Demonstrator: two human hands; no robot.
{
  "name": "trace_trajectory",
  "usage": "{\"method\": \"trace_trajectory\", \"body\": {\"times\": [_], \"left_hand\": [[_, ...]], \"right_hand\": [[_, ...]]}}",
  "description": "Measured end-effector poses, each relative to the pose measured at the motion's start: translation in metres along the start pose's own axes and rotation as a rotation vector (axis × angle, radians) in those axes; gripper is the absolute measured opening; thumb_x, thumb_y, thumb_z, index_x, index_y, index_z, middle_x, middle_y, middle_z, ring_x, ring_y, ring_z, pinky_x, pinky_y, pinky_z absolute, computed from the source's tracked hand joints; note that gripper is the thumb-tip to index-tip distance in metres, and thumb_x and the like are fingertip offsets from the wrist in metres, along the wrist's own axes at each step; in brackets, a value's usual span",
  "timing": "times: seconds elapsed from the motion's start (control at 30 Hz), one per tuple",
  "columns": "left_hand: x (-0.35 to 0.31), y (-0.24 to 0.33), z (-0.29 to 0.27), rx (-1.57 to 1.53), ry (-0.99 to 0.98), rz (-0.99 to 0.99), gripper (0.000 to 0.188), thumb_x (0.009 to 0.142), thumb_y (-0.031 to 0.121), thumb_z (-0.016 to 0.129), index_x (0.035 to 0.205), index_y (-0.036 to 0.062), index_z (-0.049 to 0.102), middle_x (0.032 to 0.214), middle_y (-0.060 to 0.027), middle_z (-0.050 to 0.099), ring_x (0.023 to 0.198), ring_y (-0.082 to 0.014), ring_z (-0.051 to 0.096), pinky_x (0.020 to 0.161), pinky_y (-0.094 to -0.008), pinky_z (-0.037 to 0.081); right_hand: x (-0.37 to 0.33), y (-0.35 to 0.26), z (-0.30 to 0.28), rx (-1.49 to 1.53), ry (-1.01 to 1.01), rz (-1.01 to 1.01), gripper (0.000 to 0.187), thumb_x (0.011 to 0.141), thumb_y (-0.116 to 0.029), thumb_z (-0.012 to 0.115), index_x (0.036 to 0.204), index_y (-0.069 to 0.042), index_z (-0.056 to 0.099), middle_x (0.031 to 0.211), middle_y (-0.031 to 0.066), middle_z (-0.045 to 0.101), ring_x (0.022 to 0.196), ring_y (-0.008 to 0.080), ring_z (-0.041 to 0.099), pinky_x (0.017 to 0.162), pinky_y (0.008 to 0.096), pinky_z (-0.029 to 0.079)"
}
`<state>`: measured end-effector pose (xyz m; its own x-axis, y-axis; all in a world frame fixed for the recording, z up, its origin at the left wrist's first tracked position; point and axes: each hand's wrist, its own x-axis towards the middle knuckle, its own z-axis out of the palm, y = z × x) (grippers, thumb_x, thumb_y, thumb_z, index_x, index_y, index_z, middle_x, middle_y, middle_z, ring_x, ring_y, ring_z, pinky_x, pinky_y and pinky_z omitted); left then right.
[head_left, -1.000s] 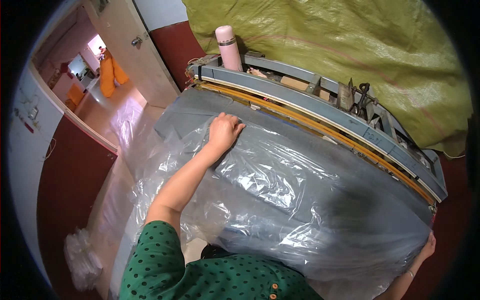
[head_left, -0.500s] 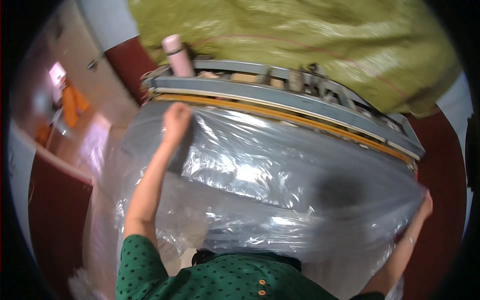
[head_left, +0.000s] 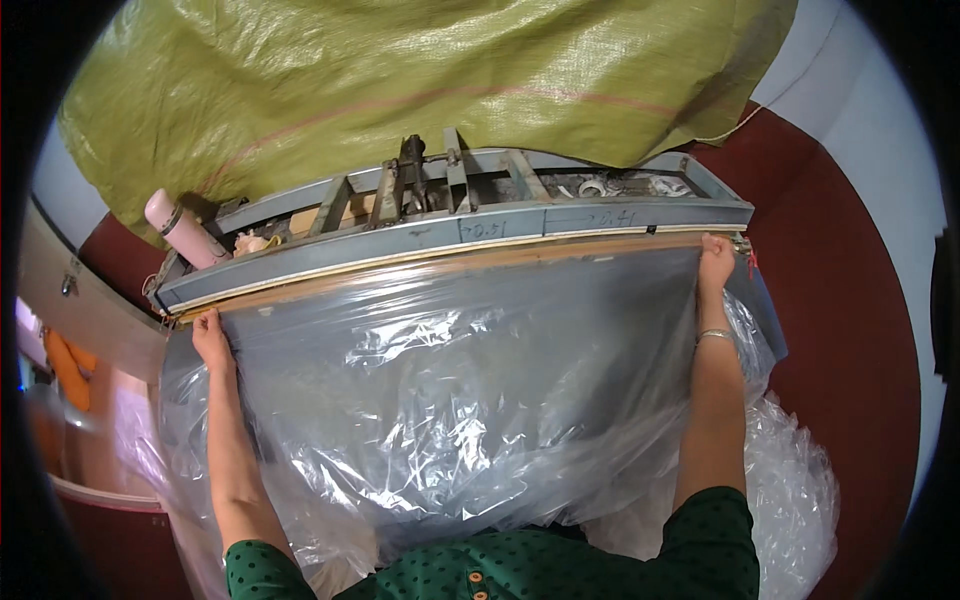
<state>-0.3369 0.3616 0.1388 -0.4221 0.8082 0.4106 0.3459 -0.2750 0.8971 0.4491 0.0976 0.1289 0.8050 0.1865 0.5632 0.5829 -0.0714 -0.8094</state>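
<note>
A wide sheet of clear plastic film [head_left: 470, 390] is stretched between my hands over a grey work surface. Its far edge lies along the tan strip [head_left: 450, 262] at the front of a long grey metal frame [head_left: 600, 219]. My left hand [head_left: 211, 340] pinches the film's far left corner, close to the strip's left end. At the strip's right end, my right hand [head_left: 714, 264] grips the far right corner, fingers closed. Creases and bright glare run across the middle of the film, and its near part hangs down against my body.
A pink bottle [head_left: 185, 228] leans at the frame's left end. Bars and a roll of tape [head_left: 592, 187] sit inside the frame. Behind it hangs a yellow-green woven sheet [head_left: 400, 90]. Bunched clear film [head_left: 790, 490] lies at the right; a door [head_left: 90, 270] stands at the left.
My right hand has moved up and away from me, bringing its film corner to the strip. My left hand has moved left along the strip. The view has turned rightward.
</note>
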Motion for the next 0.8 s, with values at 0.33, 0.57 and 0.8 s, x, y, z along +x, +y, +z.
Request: {"method": "trace_trajectory", "body": {"times": [0.33,0.57,0.8], "left_hand": [[0.012,-0.01,-0.002,-0.127,0.006,-0.044,0.02,0.079,0.025,0.056,0.078,0.0086,0.044,0.064,0.0018,0.046,0.052,-0.0067,0.04,0.049,-0.0191,0.033],[0.004,0.007,-0.019,-0.371,0.013,-0.15,0.008,0.082,0.017,0.047,0.082,0.0085,0.046,0.066,-0.001,0.049,0.055,-0.0112,0.048,0.049,-0.0225,0.038],[-0.006,0.039,-0.04,-0.244,-0.425,-0.112,0.007,0.081,0.014,0.05,0.082,0.0075,0.049,0.067,0.0039,0.046,0.057,-0.0051,0.039,0.051,-0.0184,0.031]], "right_hand": [[0.019,0.02,-0.005,-0.051,-0.015,0.201,0.016,0.077,-0.018,0.056,0.075,-0.003,0.051,0.069,0.0064,0.054,0.064,0.0177,0.053,0.065,0.0308,0.043],[-0.005,-0.031,0.0,0.168,0.029,0.211,0.013,0.082,-0.017,0.048,0.083,-0.004,0.049,0.072,0.0059,0.053,0.05,0.0133,0.051,0.044,0.0251,0.044],[-0.014,-0.048,-0.025,0.077,-0.162,0.006,0.022,0.08,-0.02,0.058,0.094,-0.004,0.052,0.071,0.004,0.055,0.061,0.0095,0.051,0.055,0.0223,0.043]]}}
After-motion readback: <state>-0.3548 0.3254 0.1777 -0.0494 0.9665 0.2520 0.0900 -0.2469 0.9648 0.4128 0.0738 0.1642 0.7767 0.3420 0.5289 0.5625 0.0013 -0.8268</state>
